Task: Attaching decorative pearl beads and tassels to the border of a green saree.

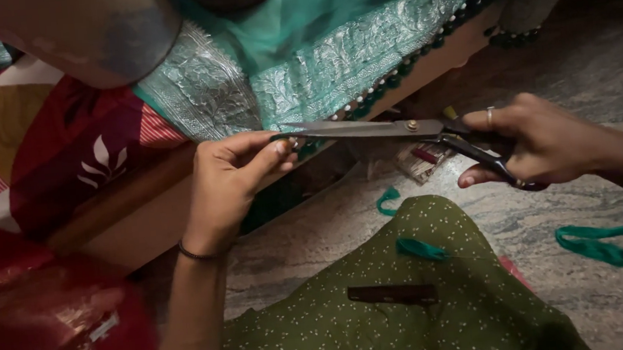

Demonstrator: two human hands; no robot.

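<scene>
My right hand [538, 142] grips the black handles of long steel scissors [389, 128], blades pointing left. My left hand [234, 177] pinches the corner edge of a teal cloth with a silver woven border [332, 66], right at the scissor tips. The cloth hangs over the edge of a wooden surface [144, 218]. A ring is on my right hand and a dark band on my left wrist.
Green dotted fabric [410, 300] covers my lap, with a small dark comb [393, 294] and teal scraps [421, 248] on it. Teal strips [613, 247] lie on the stone floor [552, 215]. Red patterned cloths [66, 157] lie at left. A metal vessel [93, 33] stands top left.
</scene>
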